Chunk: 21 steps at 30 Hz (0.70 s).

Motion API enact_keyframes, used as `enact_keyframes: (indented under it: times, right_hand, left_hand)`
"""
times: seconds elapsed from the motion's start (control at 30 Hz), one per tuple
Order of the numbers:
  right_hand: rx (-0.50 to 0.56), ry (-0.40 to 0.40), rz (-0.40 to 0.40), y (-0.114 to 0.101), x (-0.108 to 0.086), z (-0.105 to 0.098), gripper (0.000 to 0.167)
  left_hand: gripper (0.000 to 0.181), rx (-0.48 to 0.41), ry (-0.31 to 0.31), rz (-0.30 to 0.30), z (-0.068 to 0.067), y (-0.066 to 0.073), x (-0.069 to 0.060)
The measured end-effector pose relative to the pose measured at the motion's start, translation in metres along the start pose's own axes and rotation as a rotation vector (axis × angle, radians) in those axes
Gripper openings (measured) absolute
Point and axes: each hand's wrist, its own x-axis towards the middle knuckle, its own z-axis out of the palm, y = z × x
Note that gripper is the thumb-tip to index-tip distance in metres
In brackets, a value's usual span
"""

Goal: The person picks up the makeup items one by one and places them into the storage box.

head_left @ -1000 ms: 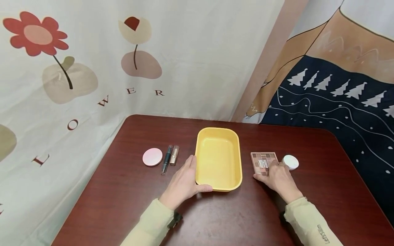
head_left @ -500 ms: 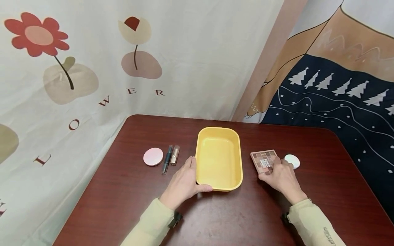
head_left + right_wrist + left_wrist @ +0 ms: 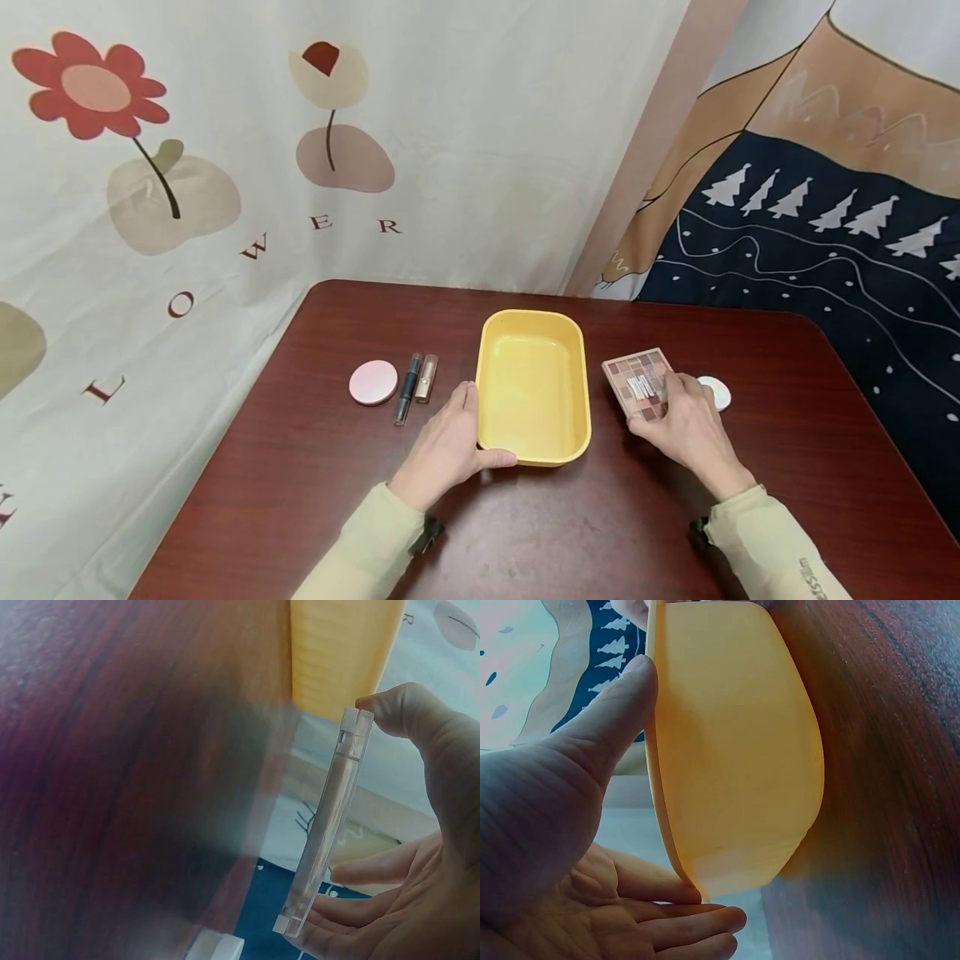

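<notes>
My left hand (image 3: 444,450) rests against the near left corner of the yellow tray (image 3: 533,457), thumb on its near rim and fingers along its left side; in the left wrist view the fingers (image 3: 697,926) are nearly straight. Between thumb and fingers my right hand (image 3: 692,429) pinches the square makeup palette (image 3: 637,385), right of the tray. The right wrist view shows the palette (image 3: 326,825) edge-on, raised off the tabletop, with the thumb at one end and fingers at the other. Partly behind that hand lies a round white container (image 3: 717,392).
On the left of the dark red table (image 3: 300,500) lie a round pink compact (image 3: 372,382), a dark double-ended tube (image 3: 407,390) and a gold tube (image 3: 426,379). Patterned curtains (image 3: 480,150) hang behind the table.
The palette has been gripped and lifted by my right hand; it has turned and shifted slightly away and to the left. My left hand and the tray have stayed in place.
</notes>
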Motion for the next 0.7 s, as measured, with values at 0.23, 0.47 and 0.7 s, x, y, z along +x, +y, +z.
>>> enact_keyframes:
  times: [0.23, 0.47, 0.7]
  right_hand:
    - [0.02, -0.021, -0.012, -0.007, 0.003, -0.005, 0.082]
    - [0.025, -0.049, -0.034, -0.013, 0.005, -0.006, 0.082]
    - [0.034, -0.074, -0.048, -0.02, 0.005, -0.007, 0.083]
  left_hand:
    - [0.097, 0.013, -0.009, -0.003, -0.001, 0.001, 0.0]
    - [0.094, 0.01, -0.011, -0.006, -0.002, 0.002, 0.001]
    - [0.093, 0.015, -0.019, -0.009, -0.002, 0.002, 0.001]
